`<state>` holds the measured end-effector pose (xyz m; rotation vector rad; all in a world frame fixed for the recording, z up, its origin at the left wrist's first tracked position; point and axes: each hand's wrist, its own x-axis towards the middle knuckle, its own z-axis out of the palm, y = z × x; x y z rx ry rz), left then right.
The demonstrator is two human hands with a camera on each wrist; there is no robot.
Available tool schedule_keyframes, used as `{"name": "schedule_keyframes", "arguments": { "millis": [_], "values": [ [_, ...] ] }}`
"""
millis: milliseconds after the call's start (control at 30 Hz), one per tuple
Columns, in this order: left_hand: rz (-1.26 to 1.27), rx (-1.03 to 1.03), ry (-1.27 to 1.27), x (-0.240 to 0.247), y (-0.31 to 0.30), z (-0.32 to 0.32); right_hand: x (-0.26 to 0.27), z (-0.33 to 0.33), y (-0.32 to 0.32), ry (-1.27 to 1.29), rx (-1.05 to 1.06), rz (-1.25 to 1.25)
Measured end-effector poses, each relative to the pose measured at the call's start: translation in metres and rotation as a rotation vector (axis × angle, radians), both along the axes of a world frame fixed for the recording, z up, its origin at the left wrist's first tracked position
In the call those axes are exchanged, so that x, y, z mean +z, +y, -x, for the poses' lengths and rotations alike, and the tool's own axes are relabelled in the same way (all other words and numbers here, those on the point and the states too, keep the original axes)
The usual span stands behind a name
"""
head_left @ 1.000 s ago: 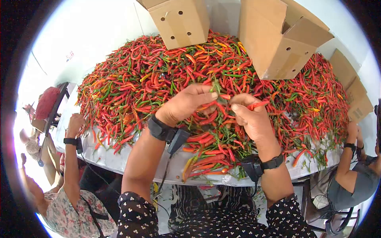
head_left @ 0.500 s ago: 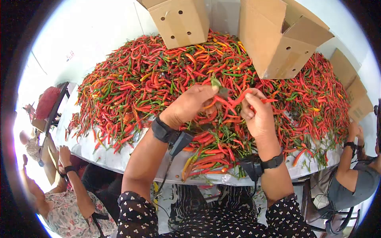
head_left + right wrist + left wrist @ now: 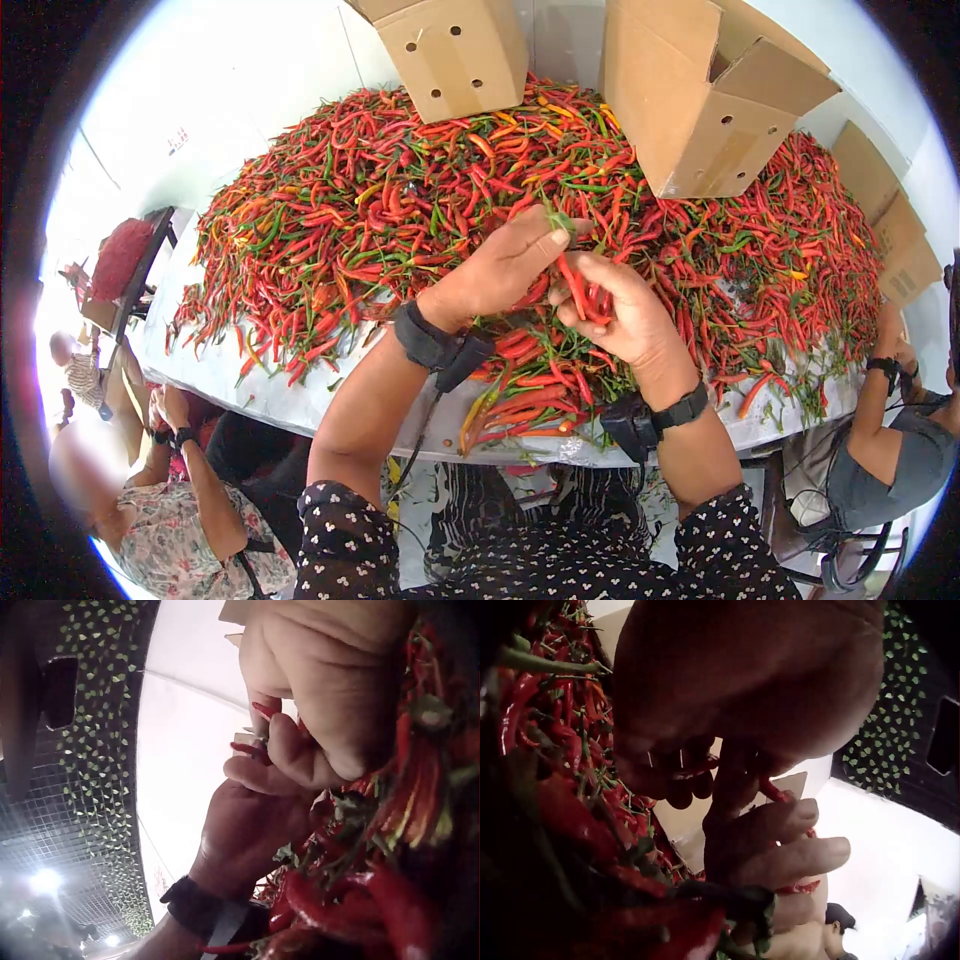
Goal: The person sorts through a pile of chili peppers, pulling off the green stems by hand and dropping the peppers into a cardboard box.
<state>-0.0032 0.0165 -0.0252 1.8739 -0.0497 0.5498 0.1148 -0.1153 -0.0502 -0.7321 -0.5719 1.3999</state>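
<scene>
Over the middle of a large heap of red chili peppers [image 3: 330,230], both hands work close together. The left hand [image 3: 500,268] pinches a chili's green, leafy stem [image 3: 562,220] between thumb and fingers. Right beside it, the right hand [image 3: 632,312] holds red chilies [image 3: 578,288] in its curled fingers, their tips pointing down toward the palm. In the right wrist view a red chili tip [image 3: 264,710] pokes out between the fingers, with the left hand [image 3: 251,829] just behind. Larger chilies [image 3: 525,405] lie in a small pile below the hands.
Two cardboard boxes [image 3: 455,65] [image 3: 680,110] stand on the heap at the back. The white table's front edge [image 3: 270,415] runs before the wearer. One person [image 3: 195,520] sits at left, another [image 3: 895,455] at right.
The right hand first drew away rightward with red chilies, then came back to the left hand. The left hand shifted slightly right. The person at left brought their hands back from the heap.
</scene>
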Motion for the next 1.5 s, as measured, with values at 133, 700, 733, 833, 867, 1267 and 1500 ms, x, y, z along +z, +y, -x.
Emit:
{"name": "schedule_keyframes", "arguments": {
  "millis": [133,700,733,833,867,1267,1500],
  "values": [
    [-0.035,0.057,-0.103,-0.004,-0.004,-0.004,0.0,0.003,0.003,-0.016,-0.103,-0.017],
    [0.012,0.132,0.13,0.004,0.005,0.002,0.004,0.001,0.001,-0.117,-0.151,0.022],
    [0.012,0.131,0.131,0.002,0.007,0.002,0.004,0.001,0.001,-0.138,-0.107,-0.003],
    [0.225,0.019,0.134,-0.002,0.009,0.002,0.009,0.005,-0.002,-0.222,-0.114,0.028],
    [0.341,0.0,0.126,-0.001,0.007,0.002,0.008,0.005,-0.002,-0.221,-0.114,0.028],
    [-0.117,0.13,0.17,-0.002,0.013,0.003,0.016,0.003,-0.007,-0.426,-0.066,0.044],
    [-0.24,0.244,0.138,0.007,0.009,0.008,0.02,0.003,-0.009,-0.571,-0.037,0.07]
  ]
}}
